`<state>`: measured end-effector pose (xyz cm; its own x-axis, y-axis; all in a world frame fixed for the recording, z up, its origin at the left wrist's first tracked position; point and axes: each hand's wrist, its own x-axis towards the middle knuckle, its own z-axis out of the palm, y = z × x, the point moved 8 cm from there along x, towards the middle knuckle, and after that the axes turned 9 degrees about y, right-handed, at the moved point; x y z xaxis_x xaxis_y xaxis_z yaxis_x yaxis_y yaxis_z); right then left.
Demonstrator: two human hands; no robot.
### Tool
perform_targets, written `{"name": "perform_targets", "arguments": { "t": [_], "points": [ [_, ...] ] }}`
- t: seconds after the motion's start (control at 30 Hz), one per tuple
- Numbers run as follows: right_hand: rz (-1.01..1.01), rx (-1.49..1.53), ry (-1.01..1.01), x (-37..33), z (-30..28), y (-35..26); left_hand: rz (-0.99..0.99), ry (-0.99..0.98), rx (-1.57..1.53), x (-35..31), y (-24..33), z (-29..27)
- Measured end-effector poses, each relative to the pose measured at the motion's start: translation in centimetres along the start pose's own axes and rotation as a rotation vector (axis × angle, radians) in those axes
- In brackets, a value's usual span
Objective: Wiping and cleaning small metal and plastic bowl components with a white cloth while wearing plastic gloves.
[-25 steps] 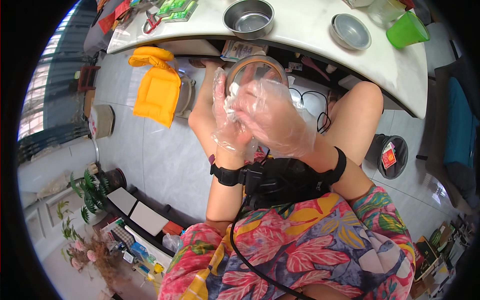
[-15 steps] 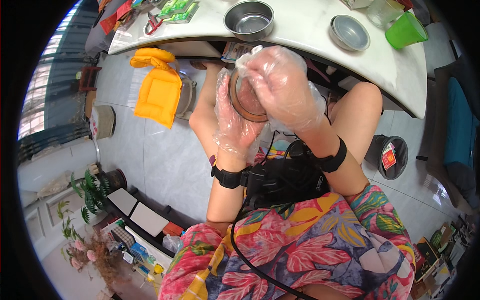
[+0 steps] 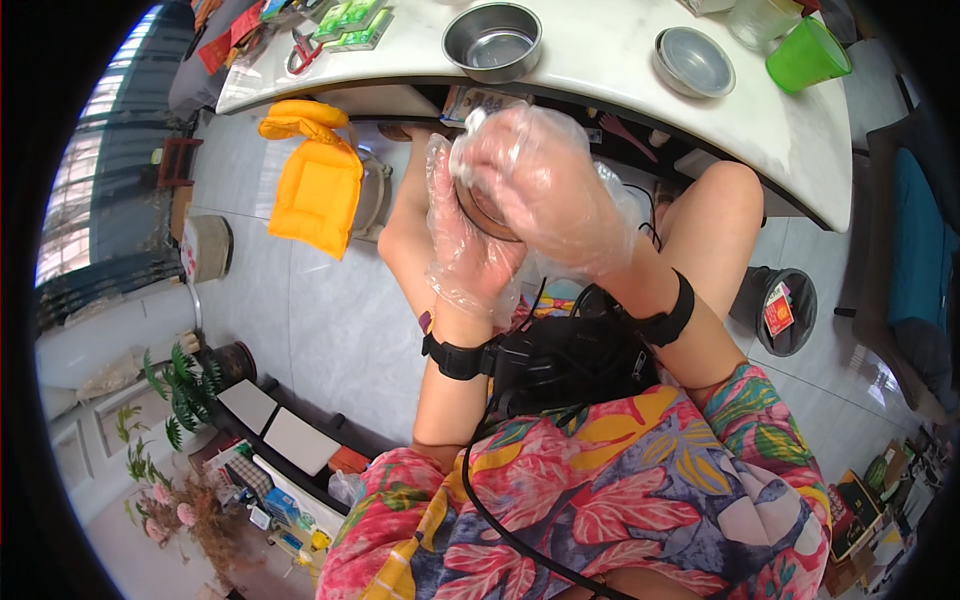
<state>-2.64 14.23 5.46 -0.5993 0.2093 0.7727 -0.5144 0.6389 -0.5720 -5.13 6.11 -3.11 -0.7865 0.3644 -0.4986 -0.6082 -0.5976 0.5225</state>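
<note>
Both my hands wear clear plastic gloves and meet above my lap, in front of the table. My left hand is wrapped round a round brown-rimmed piece, held from below and tilted; its exact kind is hard to tell. My right hand, fingers pinched, is over the rim and covers most of the piece. A small white wad, like tissue or cloth, pokes out from the right fingertips at the far side of the rim.
On the white table stand a round metal pan, stacked bowls, a green cup and red-handled scissors. A yellow padded chair is at left, a bin at right. A black bag lies at my waist.
My right hand has slid left and slightly down across the round piece, hiding more of its rim. The white wad moved left with it. My left hand has hardly moved.
</note>
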Motion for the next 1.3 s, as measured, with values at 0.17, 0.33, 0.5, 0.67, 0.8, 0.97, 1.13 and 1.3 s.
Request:
{"name": "perform_targets", "arguments": {
  "t": [0.17, 0.33, 0.5, 0.67, 0.8, 0.97, 1.13, 1.3],
  "points": [
    [0.249, 0.051, 0.068, -0.1, -1.6, 3.7, -0.142, -0.185, -0.039, -0.7, -0.7, 1.6],
    [1.086, 1.176, 0.078, -2.6, -0.5, 5.7, -0.153, -0.182, 0.059, -0.9, -0.9, 1.9],
    [0.614, 0.262, -0.012, -2.3, -1.6, 6.8, -0.140, -0.137, 0.108, -0.8, -0.9, 1.8],
    [0.228, -0.125, 0.064, -0.9, -2.8, 4.2, -0.156, -0.136, 0.026, -0.4, -0.9, 1.4],
    [0.288, -0.031, 0.064, -1.4, -2.8, 4.0, -0.158, -0.076, 0.021, -0.2, -0.9, 1.1],
    [0.203, -0.018, 0.085, -1.9, -1.2, 3.3, -0.050, -0.026, -0.084, -0.2, -0.8, 1.3],
    [0.054, 0.033, -0.125, -2.8, 0.7, -0.8, -0.171, -0.125, -0.196, 0.6, -0.6, -0.6],
    [0.005, -0.091, -0.156, -4.2, -0.7, -0.9, -0.136, -0.080, -0.144, 0.8, -0.3, -0.3]
  ]
}}
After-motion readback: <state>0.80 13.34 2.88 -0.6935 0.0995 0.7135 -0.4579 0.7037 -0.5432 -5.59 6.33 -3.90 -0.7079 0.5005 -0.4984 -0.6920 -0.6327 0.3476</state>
